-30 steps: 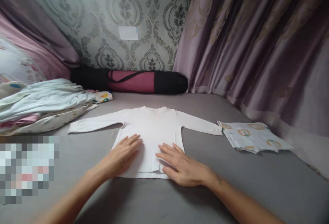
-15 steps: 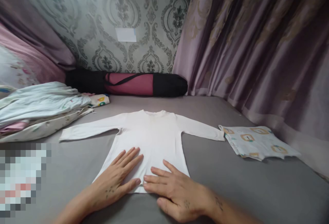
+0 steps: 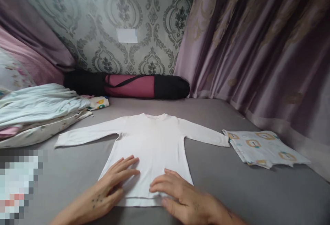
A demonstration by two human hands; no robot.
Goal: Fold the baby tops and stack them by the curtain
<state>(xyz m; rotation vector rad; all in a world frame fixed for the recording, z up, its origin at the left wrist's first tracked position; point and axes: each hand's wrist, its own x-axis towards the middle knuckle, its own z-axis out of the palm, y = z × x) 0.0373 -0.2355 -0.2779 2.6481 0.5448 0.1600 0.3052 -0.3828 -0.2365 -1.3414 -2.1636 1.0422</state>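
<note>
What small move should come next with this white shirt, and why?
Probably ease the upper layer of the white shirt toward the person with the right hand: at the hem, its edge appears to stop short of the layer beneath, and that hand is close by.

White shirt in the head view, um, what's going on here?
A person has both bare hands at the lower front of a white shirt, left hand and right hand open. The shirt lies spread on a grey surface, sleeves out to both sides. A printed cloth lies by one cuff; a pile of fabrics sits opposite.
</note>
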